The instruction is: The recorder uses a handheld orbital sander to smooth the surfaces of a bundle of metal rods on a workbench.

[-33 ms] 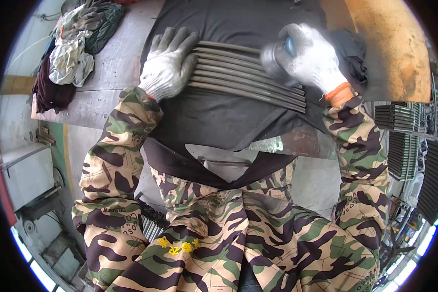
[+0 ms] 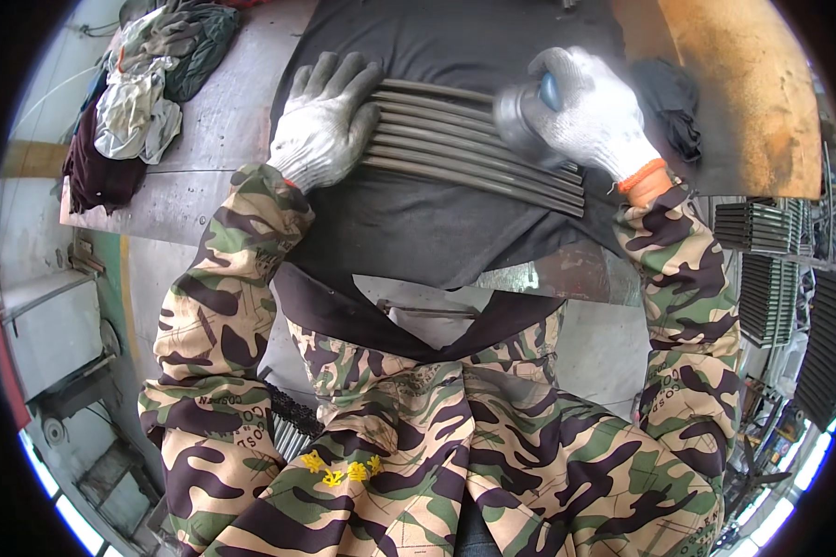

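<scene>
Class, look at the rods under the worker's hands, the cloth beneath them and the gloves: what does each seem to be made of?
The rods look like bare metal, probably steel: dull grey with thin highlights along their lengths. The cloth beneath is a dark, matte woven fabric, creased and draping over the table edge. The gloves on the left hand and right hand look like knitted white cotton, ribbed texture showing, one with an orange cuff.

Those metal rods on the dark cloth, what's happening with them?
A person in a camouflage jacket and white work gloves is working on a row of thin metal rods laid side by side on a dark cloth over a metal bench. The left hand lies flat on the rods' left end, pinning them. The right hand grips a round grey tool with a blue handle pressed against the rods. A heap of rags sits far left.
</scene>
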Demonstrator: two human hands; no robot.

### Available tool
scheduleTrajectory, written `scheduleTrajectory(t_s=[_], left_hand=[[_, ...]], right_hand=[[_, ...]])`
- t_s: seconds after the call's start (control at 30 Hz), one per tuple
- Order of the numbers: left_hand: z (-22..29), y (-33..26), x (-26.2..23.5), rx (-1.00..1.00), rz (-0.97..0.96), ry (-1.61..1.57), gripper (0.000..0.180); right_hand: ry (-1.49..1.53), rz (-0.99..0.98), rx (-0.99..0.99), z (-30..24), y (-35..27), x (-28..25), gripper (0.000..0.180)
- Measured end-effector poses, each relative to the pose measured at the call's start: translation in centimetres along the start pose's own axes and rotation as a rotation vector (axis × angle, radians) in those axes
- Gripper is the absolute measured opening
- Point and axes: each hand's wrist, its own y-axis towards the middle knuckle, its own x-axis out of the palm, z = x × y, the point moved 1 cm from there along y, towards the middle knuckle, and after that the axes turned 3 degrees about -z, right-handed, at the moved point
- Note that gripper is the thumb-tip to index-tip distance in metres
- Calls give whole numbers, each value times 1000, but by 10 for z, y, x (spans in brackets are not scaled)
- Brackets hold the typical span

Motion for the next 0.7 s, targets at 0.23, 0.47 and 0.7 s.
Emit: scheduleTrajectory(t_s=[0.23, 0.47, 0.7], left_hand=[[6, -2, -5, -12, 62, -35, 53], [5, 6, 1, -1, 115, -64, 50], [5, 7, 2, 0, 84, -8, 53]], right_hand=[[46, 2, -53, -15, 4, 4, 38], [-12, -21, 28, -21, 29, 11, 37], [55, -79, -4, -47, 52, 13, 39]])
